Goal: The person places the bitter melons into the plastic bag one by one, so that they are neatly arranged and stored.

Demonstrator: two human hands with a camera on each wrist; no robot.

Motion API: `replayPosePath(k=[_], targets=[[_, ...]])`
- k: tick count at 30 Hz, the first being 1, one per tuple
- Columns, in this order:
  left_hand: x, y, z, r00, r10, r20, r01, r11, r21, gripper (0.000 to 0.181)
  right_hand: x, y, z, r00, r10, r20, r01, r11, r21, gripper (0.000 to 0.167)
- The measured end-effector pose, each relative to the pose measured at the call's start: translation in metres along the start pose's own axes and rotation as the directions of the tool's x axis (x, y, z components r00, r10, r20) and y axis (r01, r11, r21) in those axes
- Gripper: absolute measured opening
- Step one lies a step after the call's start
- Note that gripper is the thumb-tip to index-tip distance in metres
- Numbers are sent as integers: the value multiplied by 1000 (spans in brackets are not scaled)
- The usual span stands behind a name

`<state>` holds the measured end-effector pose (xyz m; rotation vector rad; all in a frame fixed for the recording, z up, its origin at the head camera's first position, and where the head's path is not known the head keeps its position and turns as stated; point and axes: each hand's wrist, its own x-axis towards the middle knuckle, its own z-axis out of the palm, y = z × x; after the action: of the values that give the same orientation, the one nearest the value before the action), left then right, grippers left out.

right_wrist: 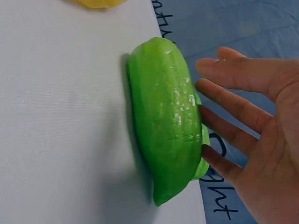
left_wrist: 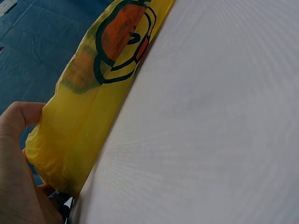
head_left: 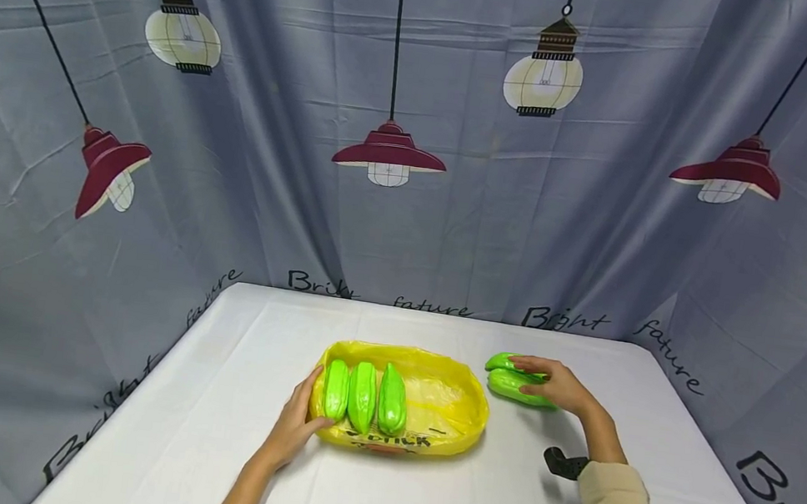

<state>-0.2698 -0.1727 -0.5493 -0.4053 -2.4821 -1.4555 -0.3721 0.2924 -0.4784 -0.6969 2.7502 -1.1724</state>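
Observation:
A yellow plastic-lined basket stands mid-table with three green vegetable-like pieces side by side in its left part. My left hand holds the basket's left end, thumb over the near rim; in the left wrist view the hand grips the yellow plastic. Right of the basket lie two more green pieces, one behind the other. My right hand is over them with fingers spread; in the right wrist view the fingertips of the hand are beside the nearer green piece, contact unclear.
The white table reaches back to a grey-blue curtain printed with lamps and lettering. Curtain also hangs along the left and right sides. A dark strap is on the right wrist.

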Motion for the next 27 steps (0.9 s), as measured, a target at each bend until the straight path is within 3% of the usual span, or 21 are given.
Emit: replayPosePath(k=[6,9,13,16,27], targets=[[0,0,0,1000,-17,14,17,1000,-2,85,-1,6,4,1000,-20,-2,20,1000,-11,47],[0,-1,0,1000,-3,10,4,1000,-5,84,-6,-12,3,1000,1,-3,-1,1000,1,45],[0,-2,0,1000,1,4,-1,1000,-3,85,-7,-14,5,1000,12,-5,-12,1000,0,42],[1,-1,0,1000,-7,6,7,1000,1,85,-3,5,8,1000,5,-5,-5,1000,6,41],[0,-1,0,1000,2,4,-2,1000,4,86,-6,13,9,999,24,22,-25,999,32,47]])
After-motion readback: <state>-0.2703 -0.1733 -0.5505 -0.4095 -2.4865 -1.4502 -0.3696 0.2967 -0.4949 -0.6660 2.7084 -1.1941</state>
